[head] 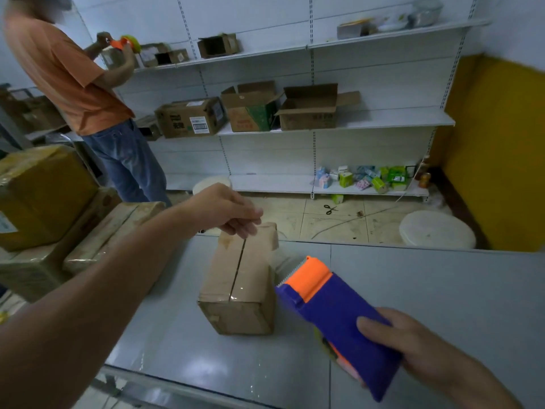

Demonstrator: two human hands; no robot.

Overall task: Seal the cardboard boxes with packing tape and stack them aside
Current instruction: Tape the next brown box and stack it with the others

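While a person in an orange shirt [73, 78] handles an orange-and-green dispenser [128, 42] at the white shelving [383, 121] behind, a worker's two hands are set well apart over a small cardboard box [240, 287] lying on the grey surface [442, 290]. The left hand [227, 211] reaches to the far end of the box, fingers curled down at the top seam; whether they pinch tape or only press the cardboard cannot be told. Clear tape glints along the near part of that seam. The right hand [418, 352] grips the rear of a purple tape dispenser [339, 314], held above the surface just right of the box, its orange head and toothed blade pointing away from the worker. Taped brown cartons [44, 196] sit stacked at the left edge of the surface. Open cartons [309, 110] stand on the middle shelf, and black scissors [331, 208] lie on the tiled floor [339, 228] beyond.
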